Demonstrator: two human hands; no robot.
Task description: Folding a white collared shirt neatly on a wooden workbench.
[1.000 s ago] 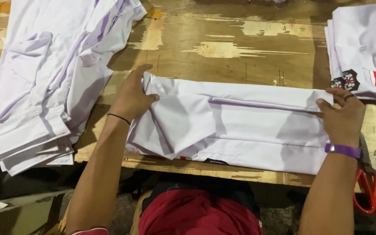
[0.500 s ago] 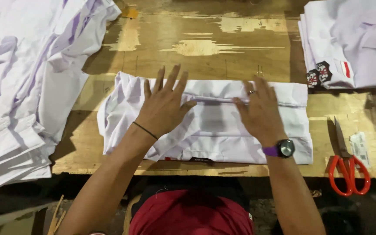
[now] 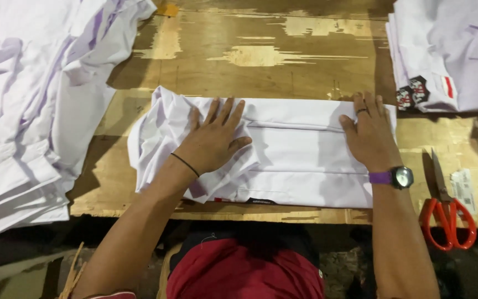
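Shirt (image 3: 300, 152), white and folded, is laid lengthwise left to right at the near tabletop (image 3: 305, 72) edge, pressed flat under left hand (image 3: 212, 141) and right hand (image 3: 367, 135), fingers spread

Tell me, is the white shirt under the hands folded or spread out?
Folded. The white shirt lies as a long band with straight creases, both hands flat on it; its left end is bunched.

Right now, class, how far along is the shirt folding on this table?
Done: a folded stack sits at the far right. In hand: the left hand and right hand press flat on a partly folded white shirt; its left end is bunched. Left: the loose pile lies unfolded.
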